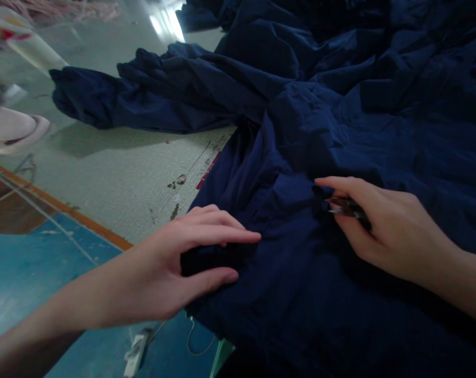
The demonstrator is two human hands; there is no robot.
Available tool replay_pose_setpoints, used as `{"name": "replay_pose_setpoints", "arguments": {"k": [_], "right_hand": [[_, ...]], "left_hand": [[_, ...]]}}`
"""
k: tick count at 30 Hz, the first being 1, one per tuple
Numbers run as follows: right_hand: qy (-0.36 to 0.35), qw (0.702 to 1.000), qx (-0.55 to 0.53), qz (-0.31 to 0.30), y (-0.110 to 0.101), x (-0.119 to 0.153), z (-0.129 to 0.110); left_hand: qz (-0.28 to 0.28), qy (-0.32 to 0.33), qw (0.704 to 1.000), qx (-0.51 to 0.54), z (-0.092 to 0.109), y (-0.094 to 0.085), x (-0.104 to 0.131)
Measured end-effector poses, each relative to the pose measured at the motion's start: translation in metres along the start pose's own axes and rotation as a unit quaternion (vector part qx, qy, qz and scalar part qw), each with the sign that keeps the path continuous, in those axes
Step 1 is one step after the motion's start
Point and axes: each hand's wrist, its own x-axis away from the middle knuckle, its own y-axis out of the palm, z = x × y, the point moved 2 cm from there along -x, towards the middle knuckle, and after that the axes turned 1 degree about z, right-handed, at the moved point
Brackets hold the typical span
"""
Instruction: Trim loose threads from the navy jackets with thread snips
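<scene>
Dark blue fabric (293, 136) lies in folds over the table and fills most of the right side. My left hand (194, 257) rests on its near left part, thumb and fingers apart, holding nothing. To the right, my right hand (387, 226) is closed round a small dark tool with a metal tip (346, 207), perhaps thread snips, just above the fabric. The palm and fingers hide part of the tool. One long sleeve-like piece (151, 97) of the fabric stretches to the left across the tabletop.
The pale, worn tabletop (131, 173) has an orange-brown edge at the left. Below are a blue floor (64, 262) and a white power strip (137, 352) with a cord. Blurred whitish objects (13, 126) stand at the far left.
</scene>
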Motion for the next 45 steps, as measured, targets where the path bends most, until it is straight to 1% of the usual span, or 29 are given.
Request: {"name": "replay_pose_setpoints", "arguments": {"k": [5,9,15,19,22,23,24,27,28,29,30,31,33,35,37,39,45], "right_hand": [[0.002,1.000,0.001,-0.006,0.000,0.001,0.000],[0.001,1.000,-0.001,-0.009,0.000,0.001,0.000],[0.005,1.000,0.000,-0.013,0.001,0.001,0.001],[0.001,1.000,-0.008,-0.015,0.000,0.000,0.000],[0.003,1.000,-0.027,-0.016,-0.001,-0.001,-0.002],[0.005,0.999,-0.032,-0.014,-0.002,-0.001,-0.002],[0.003,0.999,-0.038,-0.012,-0.002,-0.001,-0.003],[-0.029,0.998,-0.048,-0.005,-0.002,-0.001,-0.006],[-0.041,0.998,-0.047,-0.007,-0.002,0.000,-0.007],[-0.049,0.998,-0.043,-0.009,-0.002,0.000,-0.007],[-0.053,0.998,-0.038,-0.012,-0.001,0.000,-0.007],[-0.052,0.998,-0.034,-0.016,-0.001,-0.001,-0.007],[-0.048,0.998,-0.031,-0.025,0.000,-0.001,-0.007],[-0.049,0.998,-0.035,-0.027,0.000,-0.003,-0.007],[-0.049,0.998,-0.041,-0.024,0.000,-0.004,-0.007],[-0.046,0.998,-0.045,-0.022,0.001,-0.005,-0.007],[-0.045,0.998,-0.026,-0.033,0.003,-0.003,-0.007]], "left_hand": [[0.018,-0.012,0.999,0.047,-0.002,0.002,0.002],[0.016,-0.026,0.998,0.056,-0.002,0.002,0.002],[0.009,-0.027,0.998,0.060,-0.003,0.002,0.000],[0.008,-0.025,0.999,0.035,-0.005,0.002,0.003],[0.003,-0.016,0.999,-0.028,-0.004,-0.002,0.003],[0.010,-0.005,0.998,-0.057,-0.002,-0.005,0.001],[0.030,0.012,0.995,-0.090,0.001,-0.008,-0.004],[0.133,0.080,0.970,-0.186,0.012,-0.017,-0.026],[0.151,0.101,0.962,-0.203,0.014,-0.018,-0.036],[0.146,0.119,0.959,-0.209,0.015,-0.018,-0.047],[0.125,0.135,0.960,-0.209,0.014,-0.017,-0.057],[0.091,0.145,0.963,-0.210,0.011,-0.015,-0.066],[0.023,0.149,0.964,-0.217,0.001,-0.010,-0.080],[-0.008,0.136,0.965,-0.224,-0.011,-0.007,-0.087],[-0.010,0.116,0.968,-0.223,-0.021,-0.005,-0.089],[-0.009,0.100,0.969,-0.225,-0.025,-0.004,-0.089],[-0.001,0.067,0.973,-0.222,-0.027,0.000,-0.088]]}}
